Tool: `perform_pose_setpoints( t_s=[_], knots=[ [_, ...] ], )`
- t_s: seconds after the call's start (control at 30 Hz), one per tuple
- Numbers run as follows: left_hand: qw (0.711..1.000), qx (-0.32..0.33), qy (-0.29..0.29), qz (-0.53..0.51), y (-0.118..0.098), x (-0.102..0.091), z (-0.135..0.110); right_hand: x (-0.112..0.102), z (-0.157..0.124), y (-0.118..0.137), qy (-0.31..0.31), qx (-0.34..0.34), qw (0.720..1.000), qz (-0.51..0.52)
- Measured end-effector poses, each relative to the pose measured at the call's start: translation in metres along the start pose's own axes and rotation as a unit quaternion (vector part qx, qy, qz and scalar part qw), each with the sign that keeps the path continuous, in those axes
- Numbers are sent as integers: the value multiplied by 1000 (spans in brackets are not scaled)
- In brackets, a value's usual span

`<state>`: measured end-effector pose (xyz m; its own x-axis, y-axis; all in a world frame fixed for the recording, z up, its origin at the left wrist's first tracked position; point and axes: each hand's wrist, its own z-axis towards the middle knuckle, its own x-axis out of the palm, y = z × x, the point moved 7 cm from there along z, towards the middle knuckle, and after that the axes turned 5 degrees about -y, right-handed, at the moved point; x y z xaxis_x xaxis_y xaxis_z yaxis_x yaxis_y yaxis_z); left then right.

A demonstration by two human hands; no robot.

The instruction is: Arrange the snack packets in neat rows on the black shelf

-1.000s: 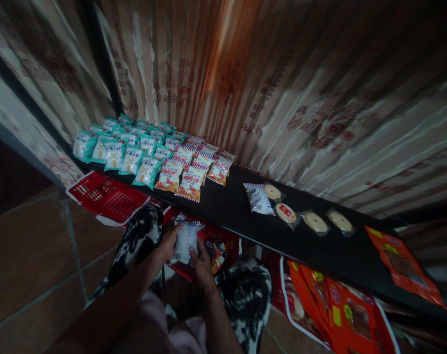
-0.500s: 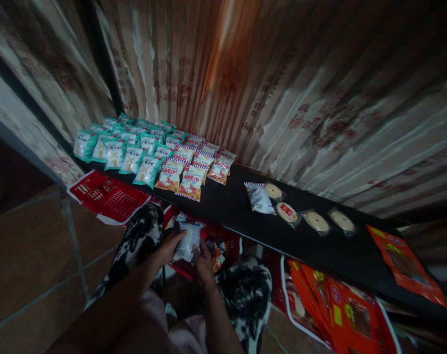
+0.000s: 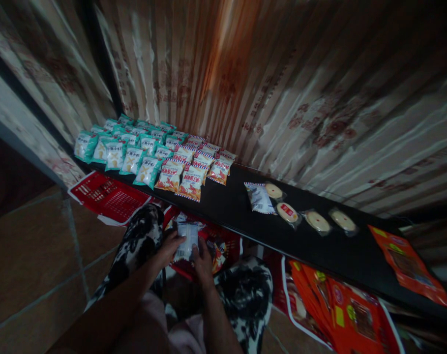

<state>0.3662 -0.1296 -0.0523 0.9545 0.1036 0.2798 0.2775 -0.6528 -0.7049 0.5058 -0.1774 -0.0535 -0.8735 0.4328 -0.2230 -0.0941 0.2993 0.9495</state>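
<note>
Between my two hands is a small snack bag [image 3: 187, 241], its pale printed back facing up. My left hand [image 3: 170, 246] grips its left edge, and my right hand [image 3: 203, 259] has its thumb and fingers on the right edge. Beneath the bag is a red basket [image 3: 233, 248] between my knees, with more snack bags [image 3: 219, 253] inside it. Above, on the black shelf [image 3: 223, 204], stand rows of teal-edged snack bags [image 3: 147, 169] and orange-and-white snack bags [image 3: 192, 179].
Farther right on the shelf lie a face-down snack bag [image 3: 260, 198], several wrapped round pastries [image 3: 317, 221] and an orange packet [image 3: 409, 265]. A basket of orange packets [image 3: 287, 295] is below right, an overturned-looking red basket [image 3: 108, 194] left. A patterned curtain [image 3: 282, 98] hangs behind.
The snack bag and both hands have barely shifted; my left hand sits slightly farther left and lower on the bag's edge. Everything on the shelf is unchanged.
</note>
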Motion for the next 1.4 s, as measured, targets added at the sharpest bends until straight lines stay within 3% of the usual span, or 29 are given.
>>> perform_pose_setpoints(
  t_s=[0.37,1.03,1.4],
  knots=[
    [989,99,-53,97,-4,3,1,-6,-1,24,-44,-124,987,-94],
    [957,170,-77,223,-21,19,-17,-8,-3,18,-18,11,997,-76],
    [940,204,-63,265,-32,28,-37,-6,-2,19,1,16,1000,-22]
  ],
)
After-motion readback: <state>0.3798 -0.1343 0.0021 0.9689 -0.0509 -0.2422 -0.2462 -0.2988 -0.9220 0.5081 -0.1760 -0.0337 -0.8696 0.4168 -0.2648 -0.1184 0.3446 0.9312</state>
